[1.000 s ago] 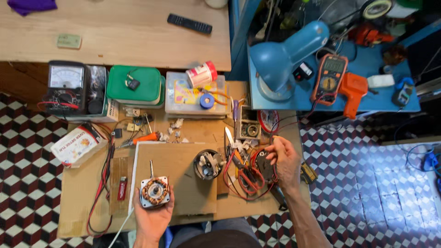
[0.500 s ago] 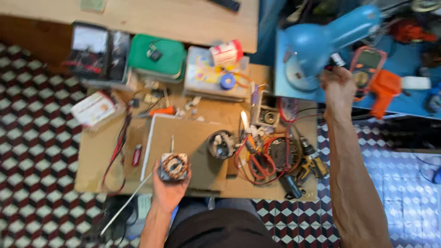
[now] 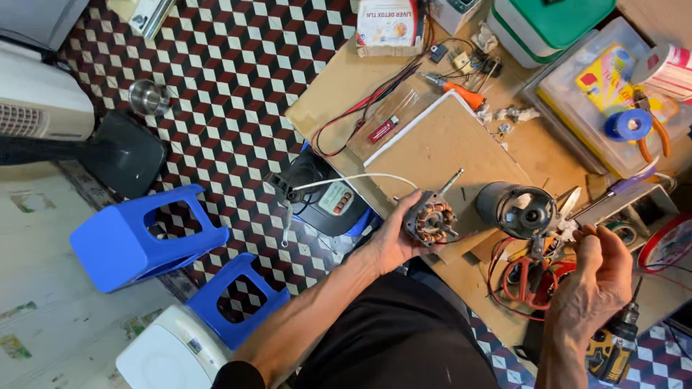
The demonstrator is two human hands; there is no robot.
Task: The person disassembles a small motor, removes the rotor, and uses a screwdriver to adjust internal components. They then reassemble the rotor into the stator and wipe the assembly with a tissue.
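head view: i see the left hand (image 3: 393, 241) curled round a small motor stator (image 3: 430, 222) with copper windings, fingers grasping its body from below at the near edge of a cardboard sheet (image 3: 440, 148) on the workbench (image 3: 339, 94); a thin shaft sticks up from the stator toward the sheet. the right hand (image 3: 595, 288) sits further along the bench edge, fingers pinched on a small metal tool (image 3: 566, 229), cannot tell exactly what kind, held just beside a dark cylindrical motor housing (image 3: 515, 209) that lies on its side with the open end facing me. under that hand, a tangle of red wires (image 3: 519, 277). further up the bench: an orange-handled screwdriver (image 3: 458, 90), a red lighter (image 3: 382, 130), a clear plastic box (image 3: 577, 101) with a blue tape roll (image 3: 627, 124) on it, a green-lidded container (image 3: 555, 25). a yellow and black drill (image 3: 613, 353) near my right wrist. on the patterned floor, well apart from the bench, two blue plastic stools (image 3: 140, 234) tipped on their sides and a black fan base (image 3: 126, 155). white cable (image 3: 353, 180) runs from the bench edge toward the stator.
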